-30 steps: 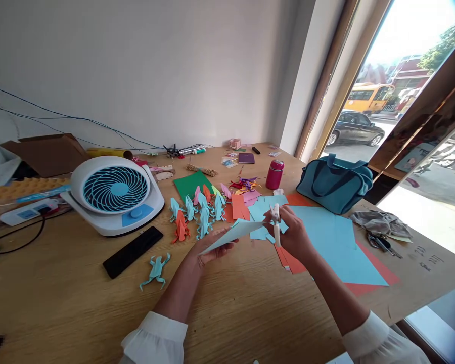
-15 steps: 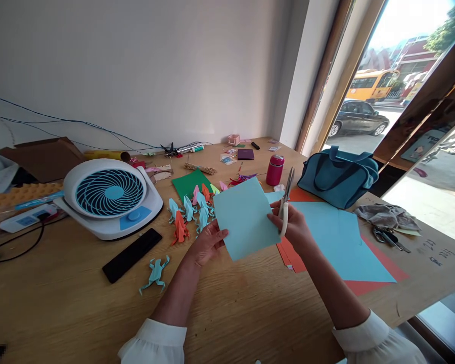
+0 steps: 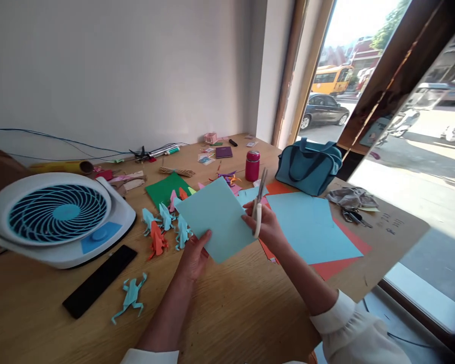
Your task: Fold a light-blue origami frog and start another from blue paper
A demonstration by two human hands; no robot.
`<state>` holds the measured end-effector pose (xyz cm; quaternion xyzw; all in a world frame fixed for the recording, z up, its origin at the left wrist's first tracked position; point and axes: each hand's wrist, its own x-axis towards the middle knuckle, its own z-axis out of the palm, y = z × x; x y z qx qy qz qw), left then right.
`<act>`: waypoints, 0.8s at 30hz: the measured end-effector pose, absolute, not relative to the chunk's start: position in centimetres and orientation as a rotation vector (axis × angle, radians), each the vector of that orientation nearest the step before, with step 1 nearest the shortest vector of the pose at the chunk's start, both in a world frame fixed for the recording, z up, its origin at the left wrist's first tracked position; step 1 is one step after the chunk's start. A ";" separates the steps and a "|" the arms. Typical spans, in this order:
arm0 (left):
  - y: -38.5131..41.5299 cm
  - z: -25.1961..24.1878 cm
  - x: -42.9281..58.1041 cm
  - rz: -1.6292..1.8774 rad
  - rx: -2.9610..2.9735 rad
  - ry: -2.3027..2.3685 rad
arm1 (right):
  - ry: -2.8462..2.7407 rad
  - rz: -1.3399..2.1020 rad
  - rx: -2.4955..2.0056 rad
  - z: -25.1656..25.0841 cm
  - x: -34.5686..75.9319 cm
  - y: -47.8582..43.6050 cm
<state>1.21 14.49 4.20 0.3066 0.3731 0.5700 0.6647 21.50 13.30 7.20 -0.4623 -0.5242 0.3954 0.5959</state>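
A square sheet of light blue paper (image 3: 216,220) is held up over the table, tilted. My left hand (image 3: 194,257) pinches its lower left edge, thumb on top. My right hand (image 3: 267,225) holds white-handled scissors (image 3: 258,217), blades pointing up and away, and its fingers touch the sheet's right edge. Behind the sheet and to its left stand several folded paper frogs, among them an orange frog (image 3: 158,240) and a blue frog (image 3: 182,231). Another blue paper frog (image 3: 131,297) lies spread flat, left of my left forearm.
At left stand a white fan (image 3: 125,212) and a black slab-like object (image 3: 100,280). Larger blue sheets (image 3: 311,222) over red paper (image 3: 351,235) lie at right, near a teal bag (image 3: 311,167), a pink flask (image 3: 252,166) and keys (image 3: 354,216). Green paper (image 3: 167,188) lies behind the frogs.
My view has turned right, so the table's things sit further left. Both hands still hold the sheet and scissors; the sheet has turned slightly.
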 end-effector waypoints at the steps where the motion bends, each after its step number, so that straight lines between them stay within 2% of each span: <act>1: 14.5 4.0 1.3 1.293 0.698 0.859 | -1.216 0.922 -1.076 7.0 21.4 13.3; 10: 14.6 5.2 0.5 1.448 0.825 0.940 | -1.186 0.934 -1.088 6.3 20.7 13.0; 24: 14.6 6.2 -0.2 1.351 0.873 0.991 | -1.145 0.925 -1.078 6.2 20.1 12.7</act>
